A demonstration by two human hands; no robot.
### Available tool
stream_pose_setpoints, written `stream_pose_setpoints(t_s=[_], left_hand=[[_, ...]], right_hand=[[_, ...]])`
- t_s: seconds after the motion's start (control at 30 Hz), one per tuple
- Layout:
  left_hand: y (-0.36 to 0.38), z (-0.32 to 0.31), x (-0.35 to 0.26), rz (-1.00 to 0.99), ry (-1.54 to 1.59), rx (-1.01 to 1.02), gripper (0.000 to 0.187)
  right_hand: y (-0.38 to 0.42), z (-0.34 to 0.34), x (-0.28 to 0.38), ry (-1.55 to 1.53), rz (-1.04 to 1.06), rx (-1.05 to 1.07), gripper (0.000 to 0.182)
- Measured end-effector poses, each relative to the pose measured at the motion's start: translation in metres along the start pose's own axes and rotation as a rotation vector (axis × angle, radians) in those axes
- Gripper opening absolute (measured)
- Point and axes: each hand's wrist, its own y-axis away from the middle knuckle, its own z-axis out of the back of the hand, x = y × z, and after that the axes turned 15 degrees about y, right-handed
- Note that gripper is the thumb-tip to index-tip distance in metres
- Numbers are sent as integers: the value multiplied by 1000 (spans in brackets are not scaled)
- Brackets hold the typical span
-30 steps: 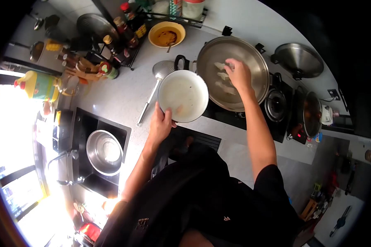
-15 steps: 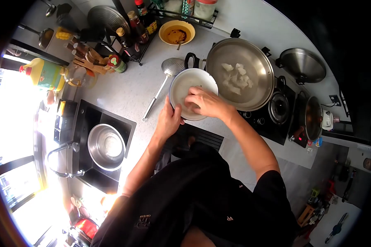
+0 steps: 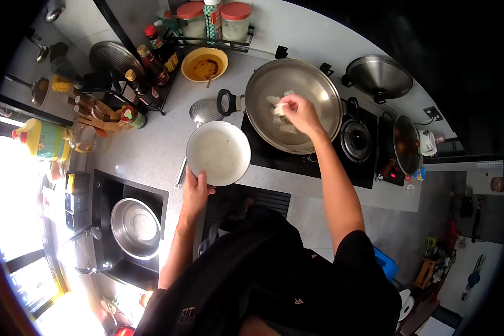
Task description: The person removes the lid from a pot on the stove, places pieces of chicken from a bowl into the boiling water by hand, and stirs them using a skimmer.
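Observation:
My left hand [image 3: 196,191] grips the near rim of a white bowl [image 3: 221,159], its thumb over the edge. Inside, the bowl looks pale, with a few small dark specks. My right hand [image 3: 301,116] hangs above a wide steel wok [image 3: 319,84] on the stove, its fingers pinched on a white piece of food [image 3: 281,110]. Several white pieces [image 3: 288,129] lie in the wok below it; what kind of food they are I cannot make out. A metal skimmer [image 3: 205,111] lies on the counter, partly covered by the bowl.
A yellow bowl [image 3: 218,61] of brown sauce with a spoon stands behind the skimmer. Sauce bottles [image 3: 151,64] and a jar rack [image 3: 235,45] line the wall. Left is the sink [image 3: 159,196] with a steel basin [image 3: 120,224]. Another pan [image 3: 406,145] stands right of the stove.
My right hand has left the white bowl and moved right over the wok, carrying a white piece. My left hand still holds the bowl. The view has shifted somewhat.

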Motion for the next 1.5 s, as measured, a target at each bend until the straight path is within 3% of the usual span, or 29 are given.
stream_pose_setpoints(t_s=[0.07, 0.17, 0.23, 0.27, 0.33, 0.43, 0.53, 0.6, 0.67, 0.7, 0.73, 0.8, 0.83, 0.93, 0.97, 1.07, 1.1, 1.13, 1.2, 1.27, 1.33, 1.4, 1.5], left_hand=[[0, 6, 6, 38, 47, -40, 33], [0, 16, 14, 86, 106, -105, 32], [2, 34, 19, 83, 144, -159, 31], [0, 47, 23, 65, 147, -209, 31], [-1, 78, 33, 42, 151, -308, 31], [-13, 133, 58, -20, 222, -461, 28], [-29, 177, 83, -20, 250, -551, 26], [-31, 193, 95, -3, 274, -586, 24], [-37, 203, 104, 2, 339, -600, 23], [-38, 207, 108, 14, 334, -614, 23], [-38, 210, 109, 14, 362, -604, 25], [-42, 215, 112, 78, 382, -654, 26], [-45, 219, 114, 52, 370, -632, 27], [-55, 227, 114, 27, 389, -594, 27], [-56, 229, 111, 52, 377, -593, 28], [-63, 232, 107, 75, 371, -615, 31], [-64, 233, 108, 80, 384, -603, 37], [-66, 235, 111, 78, 395, -575, 41], [-65, 234, 106, 109, 417, -587, 51], [-56, 230, 99, 160, 456, -668, 63], [-33, 223, 92, 119, 426, -594, 68], [-15, 229, 119, -7, 432, -507, 60], [13, 205, 123, -49, 294, -461, 46]], right_hand=[[-22, -10, -46, 191, -100, -41, 20], [-35, -21, -82, 349, -90, 44, 18], [-43, -23, -76, 381, -89, 74, 23], [-39, -22, -61, 450, 46, -139, 28], [-31, -9, 9, 291, 165, -365, 26], [16, -19, 104, -37, 148, -28, 19], [50, -97, 121, -210, 254, 404, 19], [64, -186, 97, -248, 191, 622, 35], [74, -274, 70, -127, 98, 559, 56], [70, -313, 63, -220, -180, 628, 74], [61, -301, 91, -439, -507, 701, 75], [50, -312, 109, -519, -645, 660, 74], [50, -317, 118, -545, -653, 562, 66], [45, -348, 117, -437, -627, 559, 58], [50, -354, 119, -378, -586, 459, 35], [65, -400, 100, -508, -550, 216, 16], [70, -399, 99, -436, -515, 216, 6], [76, -369, 131, -925, -731, 193, 3], [86, -350, 147, -963, -802, 169, 4], [101, -330, 153, -971, -694, 109, 8], [118, -331, 150, -493, -528, -64, 15], [148, -299, 160, -571, -404, 100, 15], [166, -188, 195, -636, -155, 249, 12]])
